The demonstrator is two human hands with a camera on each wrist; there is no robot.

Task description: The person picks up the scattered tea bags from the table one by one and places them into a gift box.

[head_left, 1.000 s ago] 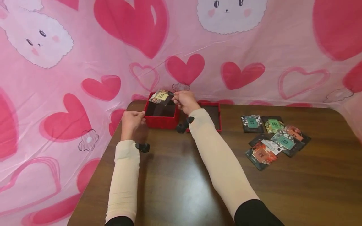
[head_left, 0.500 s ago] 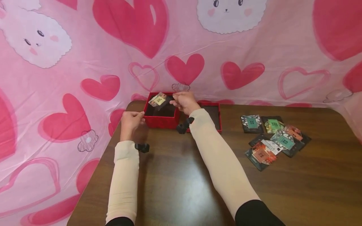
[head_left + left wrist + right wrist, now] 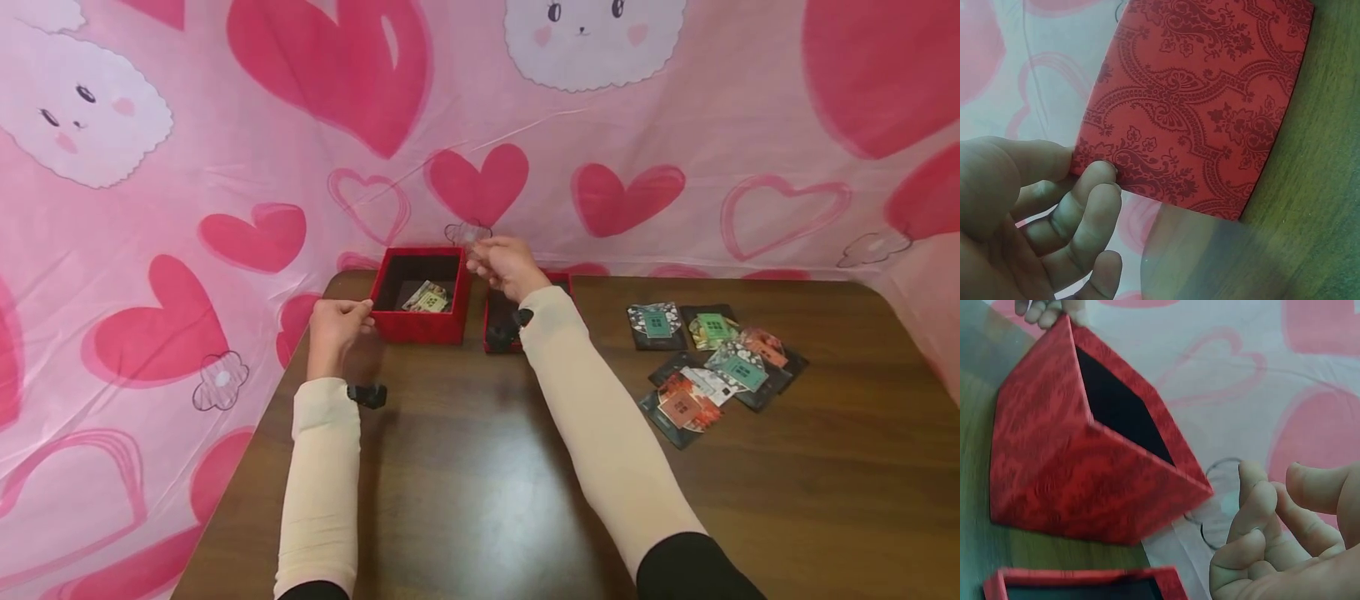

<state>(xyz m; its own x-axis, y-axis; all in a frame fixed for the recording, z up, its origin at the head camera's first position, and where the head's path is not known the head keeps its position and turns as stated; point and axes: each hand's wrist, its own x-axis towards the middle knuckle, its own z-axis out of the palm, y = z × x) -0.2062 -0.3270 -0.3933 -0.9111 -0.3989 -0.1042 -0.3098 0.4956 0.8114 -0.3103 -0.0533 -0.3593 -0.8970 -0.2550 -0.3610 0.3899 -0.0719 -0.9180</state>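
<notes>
A deep red box (image 3: 422,327) with a black inside stands at the back of the table; dark red scrollwork covers its walls in the left wrist view. My left hand (image 3: 334,331) pinches the box's near left corner between thumb and fingers at the rim. A flat packet (image 3: 427,297) with a yellow label lies inside, its lower part cut off by the front wall. My right hand (image 3: 507,265) is raised beside the box's right side, fingers loosely bent and holding nothing. In the right wrist view, a gap shows between its thumb and forefinger.
Right of the box lies a shallow red lid (image 3: 566,285) with a dark inside, partly behind the right wrist. Several dark packets (image 3: 657,325) with green and orange labels lie on the table's right side, some overlapping. A pink heart-print cloth (image 3: 630,125) hangs behind the table.
The yellow-labelled packet left my right hand and dropped into the box. That hand drew back slightly to the right, while the left stayed on the box corner. The head view shifted slightly.
</notes>
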